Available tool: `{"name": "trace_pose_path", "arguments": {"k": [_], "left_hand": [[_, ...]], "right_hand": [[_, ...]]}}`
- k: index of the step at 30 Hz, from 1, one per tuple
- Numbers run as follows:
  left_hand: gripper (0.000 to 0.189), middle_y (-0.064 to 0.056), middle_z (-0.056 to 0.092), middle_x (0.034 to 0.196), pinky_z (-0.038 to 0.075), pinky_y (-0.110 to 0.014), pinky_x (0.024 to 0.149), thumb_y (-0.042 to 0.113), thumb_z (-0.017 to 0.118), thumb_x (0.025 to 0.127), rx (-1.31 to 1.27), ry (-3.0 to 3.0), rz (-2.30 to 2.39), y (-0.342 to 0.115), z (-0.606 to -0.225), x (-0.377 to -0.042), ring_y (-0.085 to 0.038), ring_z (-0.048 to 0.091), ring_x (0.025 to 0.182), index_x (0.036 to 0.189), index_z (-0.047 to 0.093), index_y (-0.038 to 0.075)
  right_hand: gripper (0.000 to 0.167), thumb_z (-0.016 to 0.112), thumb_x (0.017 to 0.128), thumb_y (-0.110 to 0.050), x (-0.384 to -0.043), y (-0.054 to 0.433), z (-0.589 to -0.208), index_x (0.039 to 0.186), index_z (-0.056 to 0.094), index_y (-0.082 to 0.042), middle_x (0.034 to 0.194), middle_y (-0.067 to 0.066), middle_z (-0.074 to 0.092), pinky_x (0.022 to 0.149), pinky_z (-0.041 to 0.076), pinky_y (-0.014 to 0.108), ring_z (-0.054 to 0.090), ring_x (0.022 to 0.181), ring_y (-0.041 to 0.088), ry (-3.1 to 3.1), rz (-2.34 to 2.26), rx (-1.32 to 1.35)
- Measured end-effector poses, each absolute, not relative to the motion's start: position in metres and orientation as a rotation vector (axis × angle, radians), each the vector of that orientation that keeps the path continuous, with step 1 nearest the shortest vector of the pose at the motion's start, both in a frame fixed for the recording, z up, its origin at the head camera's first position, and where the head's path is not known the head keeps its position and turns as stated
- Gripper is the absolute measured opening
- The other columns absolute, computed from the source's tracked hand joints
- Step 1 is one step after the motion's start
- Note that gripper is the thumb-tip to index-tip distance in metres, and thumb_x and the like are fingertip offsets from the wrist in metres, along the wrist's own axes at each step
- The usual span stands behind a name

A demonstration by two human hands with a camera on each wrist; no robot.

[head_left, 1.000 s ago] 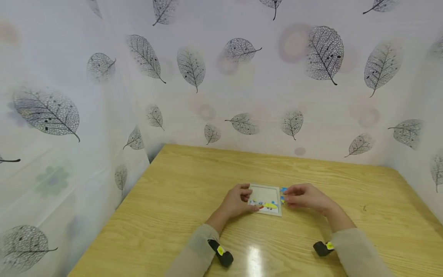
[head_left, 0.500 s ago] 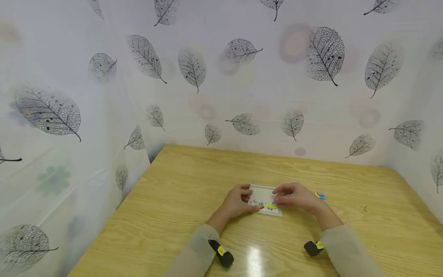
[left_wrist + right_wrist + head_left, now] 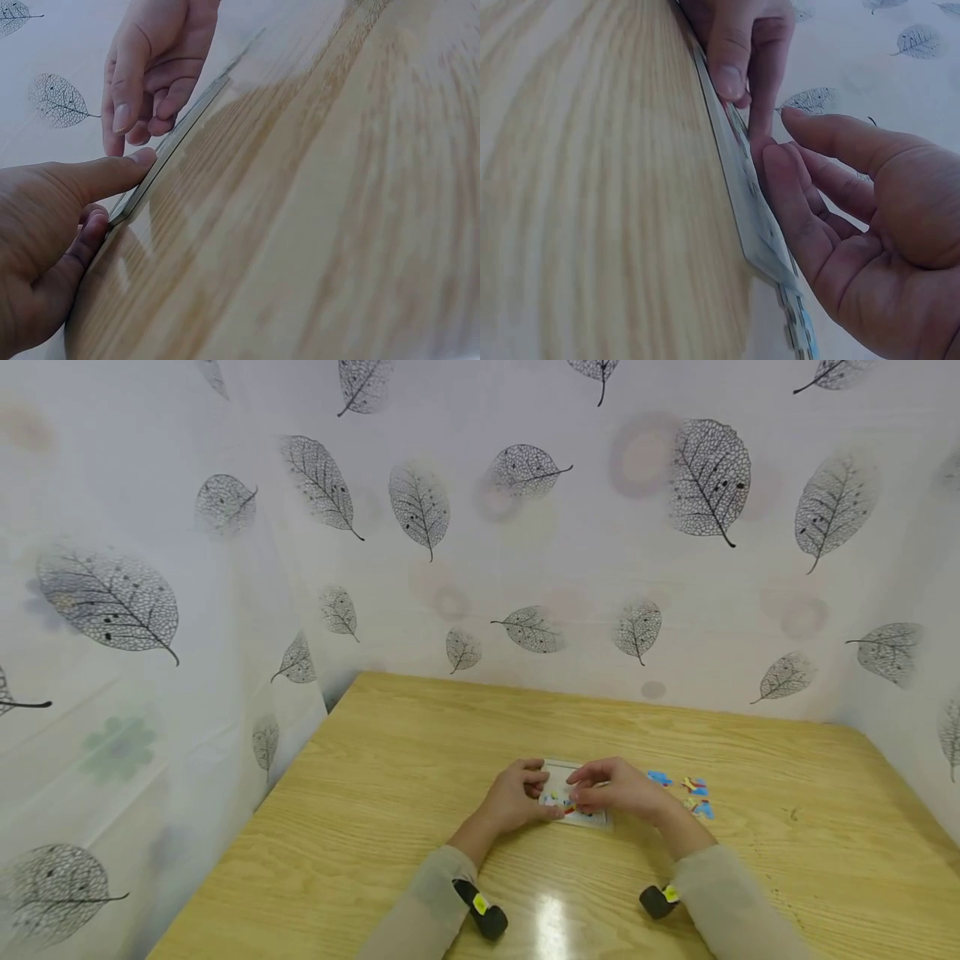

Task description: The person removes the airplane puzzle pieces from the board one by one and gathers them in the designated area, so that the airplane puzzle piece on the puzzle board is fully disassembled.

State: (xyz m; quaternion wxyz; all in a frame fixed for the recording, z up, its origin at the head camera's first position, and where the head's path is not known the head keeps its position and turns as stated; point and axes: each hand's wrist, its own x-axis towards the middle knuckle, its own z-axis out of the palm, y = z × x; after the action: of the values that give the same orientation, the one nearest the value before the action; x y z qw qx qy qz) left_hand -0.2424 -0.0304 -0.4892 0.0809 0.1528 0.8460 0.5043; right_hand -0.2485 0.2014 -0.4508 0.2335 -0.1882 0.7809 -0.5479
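Observation:
A pale square puzzle tray (image 3: 557, 774) lies on the table with colourful pieces along its near side. My left hand (image 3: 513, 797) grips the tray's left side; in the left wrist view the thumb of the left hand (image 3: 45, 232) rests on its near edge. Over the tray, my right hand (image 3: 622, 789) points down at the pieces and hides part of them. In the right wrist view the right hand (image 3: 885, 225) has thumb and index finger apart, with no piece visible between them. The index fingertip is close to the tray's surface.
Several loose puzzle pieces, among them a blue one (image 3: 660, 778) and a red-and-blue one (image 3: 695, 786), lie right of the tray. The wooden table (image 3: 420, 752) meets leaf-print curtains (image 3: 450, 568) behind and at the sides. A black wrist camera (image 3: 487, 920) hangs at the left sleeve.
My right hand has moved left, from beside the tray's right edge to over its pieces, uncovering loose pieces on the right. The left hand and tray stay put.

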Motion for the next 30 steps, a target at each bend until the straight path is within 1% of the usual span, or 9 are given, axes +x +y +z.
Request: {"name": "trace_pose_path", "arguments": {"k": [4, 8, 11, 13, 18, 26, 30], "left_hand": [[0.078, -0.007, 0.053, 0.142, 0.053, -0.027, 0.089, 0.025, 0.091, 0.074, 0.464, 2.516, 1.515, -0.030, -0.490, -0.243, -0.010, 0.059, 0.104, 0.139, 0.056, 0.002], [0.076, -0.008, 0.053, 0.143, 0.054, -0.027, 0.090, 0.024, 0.090, 0.074, 0.466, 2.505, 1.515, -0.029, -0.489, -0.242, -0.011, 0.059, 0.104, 0.139, 0.056, 0.002], [0.076, -0.007, 0.053, 0.144, 0.053, -0.028, 0.091, 0.024, 0.090, 0.075, 0.463, 2.509, 1.504, -0.030, -0.488, -0.242, -0.012, 0.059, 0.105, 0.140, 0.056, 0.003], [0.077, -0.008, 0.052, 0.145, 0.054, -0.029, 0.091, 0.025, 0.089, 0.076, 0.464, 2.515, 1.497, -0.030, -0.487, -0.241, -0.013, 0.059, 0.106, 0.141, 0.055, 0.004], [0.075, -0.008, 0.051, 0.146, 0.054, -0.029, 0.091, 0.024, 0.089, 0.076, 0.470, 2.521, 1.490, -0.032, -0.485, -0.241, -0.014, 0.059, 0.107, 0.139, 0.056, 0.003], [0.069, -0.009, 0.050, 0.148, 0.054, -0.026, 0.090, 0.023, 0.089, 0.076, 0.482, 2.523, 1.487, -0.031, -0.485, -0.242, -0.012, 0.060, 0.105, 0.134, 0.061, 0.000], [0.069, -0.009, 0.050, 0.146, 0.053, -0.025, 0.088, 0.022, 0.089, 0.076, 0.486, 2.520, 1.495, -0.030, -0.486, -0.241, -0.012, 0.059, 0.102, 0.134, 0.060, -0.001]], "right_hand": [[0.039, 0.068, 0.095, -0.016, -0.246, 0.193, -0.452, 0.124, 0.062, 0.010, 0.108, 0.020, 0.069, 0.081, 0.061, 0.037, 0.073, 0.091, 0.022, 2.158, -1.481, -0.539], [0.041, 0.065, 0.098, -0.022, -0.245, 0.187, -0.456, 0.127, 0.062, 0.007, 0.111, 0.015, 0.071, 0.080, 0.060, 0.032, 0.072, 0.090, 0.019, 2.193, -1.427, -0.507], [0.042, 0.063, 0.099, -0.023, -0.244, 0.184, -0.458, 0.128, 0.062, 0.007, 0.108, 0.013, 0.072, 0.078, 0.059, 0.031, 0.071, 0.087, 0.016, 2.210, -1.403, -0.506], [0.040, 0.061, 0.100, -0.022, -0.245, 0.182, -0.458, 0.127, 0.062, 0.008, 0.107, 0.014, 0.073, 0.077, 0.060, 0.031, 0.071, 0.087, 0.017, 2.209, -1.407, -0.521], [0.035, 0.059, 0.101, -0.020, -0.246, 0.180, -0.457, 0.124, 0.064, 0.007, 0.105, 0.014, 0.072, 0.076, 0.059, 0.032, 0.070, 0.087, 0.019, 2.211, -1.395, -0.549], [0.026, 0.058, 0.102, -0.017, -0.246, 0.181, -0.459, 0.117, 0.060, 0.004, 0.106, 0.016, 0.064, 0.074, 0.060, 0.033, 0.069, 0.083, 0.020, 2.164, -1.474, -0.488], [0.023, 0.058, 0.101, -0.013, -0.246, 0.180, -0.459, 0.113, 0.060, 0.006, 0.100, 0.015, 0.065, 0.072, 0.060, 0.032, 0.069, 0.079, 0.019, 2.145, -1.514, -0.467]]}}
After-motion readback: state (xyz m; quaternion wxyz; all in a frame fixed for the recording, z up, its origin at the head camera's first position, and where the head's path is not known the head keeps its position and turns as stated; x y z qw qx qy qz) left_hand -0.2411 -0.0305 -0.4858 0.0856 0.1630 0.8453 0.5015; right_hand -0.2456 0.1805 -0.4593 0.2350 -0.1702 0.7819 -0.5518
